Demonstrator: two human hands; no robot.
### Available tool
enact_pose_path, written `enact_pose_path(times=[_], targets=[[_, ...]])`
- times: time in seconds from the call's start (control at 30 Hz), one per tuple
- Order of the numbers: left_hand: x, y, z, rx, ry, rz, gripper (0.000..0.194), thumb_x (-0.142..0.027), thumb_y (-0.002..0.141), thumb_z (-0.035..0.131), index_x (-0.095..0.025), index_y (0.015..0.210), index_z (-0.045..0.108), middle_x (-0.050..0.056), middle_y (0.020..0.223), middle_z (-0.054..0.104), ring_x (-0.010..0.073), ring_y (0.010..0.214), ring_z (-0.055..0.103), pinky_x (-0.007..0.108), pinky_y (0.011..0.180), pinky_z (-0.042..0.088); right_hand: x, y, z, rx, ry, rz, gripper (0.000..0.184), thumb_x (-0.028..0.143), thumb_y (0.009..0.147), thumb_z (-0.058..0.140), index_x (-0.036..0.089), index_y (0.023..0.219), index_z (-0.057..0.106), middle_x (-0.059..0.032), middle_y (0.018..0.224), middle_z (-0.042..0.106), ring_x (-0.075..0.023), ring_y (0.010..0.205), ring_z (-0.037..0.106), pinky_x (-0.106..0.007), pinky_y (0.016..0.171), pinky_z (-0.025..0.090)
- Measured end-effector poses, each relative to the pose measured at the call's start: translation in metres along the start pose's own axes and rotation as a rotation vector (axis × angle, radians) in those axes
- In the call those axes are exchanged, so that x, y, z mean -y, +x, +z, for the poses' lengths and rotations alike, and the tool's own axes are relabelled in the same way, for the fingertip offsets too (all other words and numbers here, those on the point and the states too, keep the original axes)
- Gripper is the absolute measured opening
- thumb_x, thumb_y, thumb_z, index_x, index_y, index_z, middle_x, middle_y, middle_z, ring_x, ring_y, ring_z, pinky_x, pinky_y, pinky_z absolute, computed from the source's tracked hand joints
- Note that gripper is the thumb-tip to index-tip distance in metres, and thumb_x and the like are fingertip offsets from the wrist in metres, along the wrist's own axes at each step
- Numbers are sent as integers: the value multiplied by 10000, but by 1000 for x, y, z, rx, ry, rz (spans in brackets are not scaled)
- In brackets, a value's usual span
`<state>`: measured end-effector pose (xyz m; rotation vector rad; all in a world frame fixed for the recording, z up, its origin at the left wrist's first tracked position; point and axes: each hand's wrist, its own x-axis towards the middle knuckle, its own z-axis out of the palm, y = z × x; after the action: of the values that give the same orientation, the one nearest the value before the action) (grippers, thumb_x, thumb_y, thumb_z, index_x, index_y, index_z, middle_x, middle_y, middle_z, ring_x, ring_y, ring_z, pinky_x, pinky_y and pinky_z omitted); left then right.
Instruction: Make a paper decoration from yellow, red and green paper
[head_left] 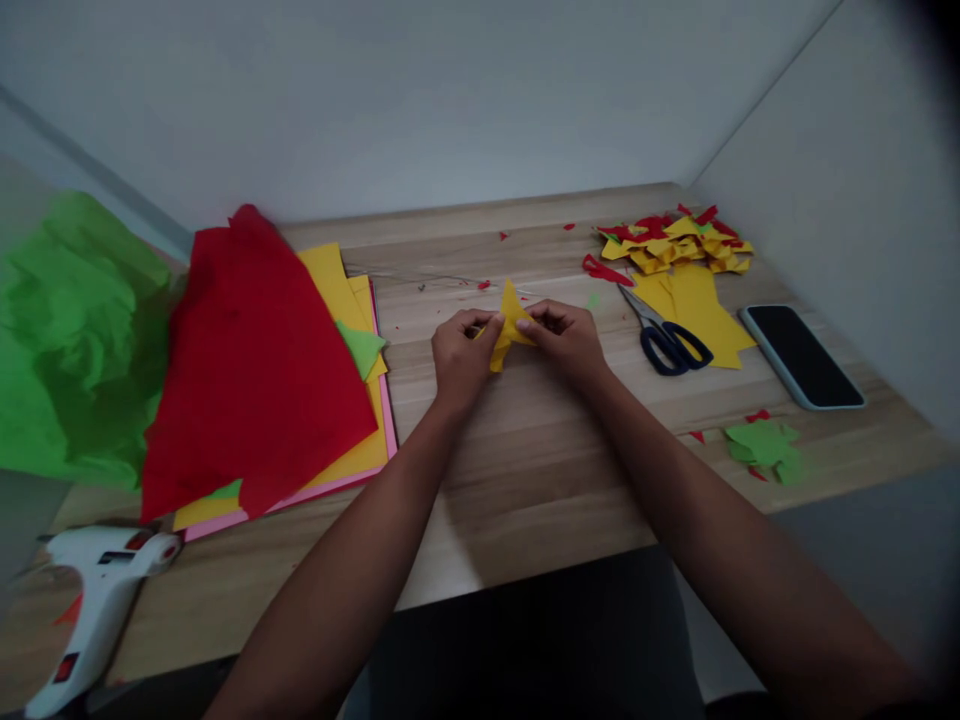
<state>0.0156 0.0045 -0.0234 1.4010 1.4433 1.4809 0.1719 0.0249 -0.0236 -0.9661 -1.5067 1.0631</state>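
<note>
A small yellow paper star (508, 312) is held up above the middle of the wooden table, its points partly covered by fingers. My left hand (466, 352) pinches its left side between thumb and fingers. On the opposite side, my right hand (564, 338) grips another point with thumb and forefinger. Dark-handled scissors (666, 335) lie to the right of my right hand, their blades pointing away to the left. Beneath and beside them is a cut sheet of yellow paper (709, 310).
At left, red crepe paper (251, 380) covers stacked coloured sheets (379, 420), beside crumpled green paper (82, 330). A glue gun (97, 590) lies front left. Yellow and red cutouts (682, 242) are heaped back right. A phone (802, 355) and green scraps (763, 445) lie at right.
</note>
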Motion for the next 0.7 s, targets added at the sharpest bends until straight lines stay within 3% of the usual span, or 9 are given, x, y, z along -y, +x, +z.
enact_pose_path(times=[0.13,0.27,0.43,0.7], targets=[[-3,-1,1,10,-26,-41,156,-339,775,697,-191,752,741,13,738,712,130,657,601,246,612,468,5,1,-3,31,-84,-10,313,518,742,734,207,720,711,6,716,674,-156,676,562,-296,672,465],[-3,-2,1,19,-70,-85,176,-357,762,712,-185,776,746,9,699,701,127,616,593,244,585,462,7,1,-5,14,-72,24,376,568,743,716,201,669,689,18,640,619,-141,617,511,-274,606,433],[-1,-1,1,15,-53,-71,193,-362,780,700,-175,792,745,33,762,720,146,685,625,257,625,481,6,2,-6,80,-90,48,389,576,731,723,192,675,686,20,622,578,-129,596,482,-262,573,396],[-1,-1,1,88,-117,-47,176,-362,763,716,-189,784,744,28,763,725,142,671,630,270,639,495,7,1,-7,39,8,17,349,534,745,733,201,670,662,22,655,567,-126,616,488,-260,580,424]])
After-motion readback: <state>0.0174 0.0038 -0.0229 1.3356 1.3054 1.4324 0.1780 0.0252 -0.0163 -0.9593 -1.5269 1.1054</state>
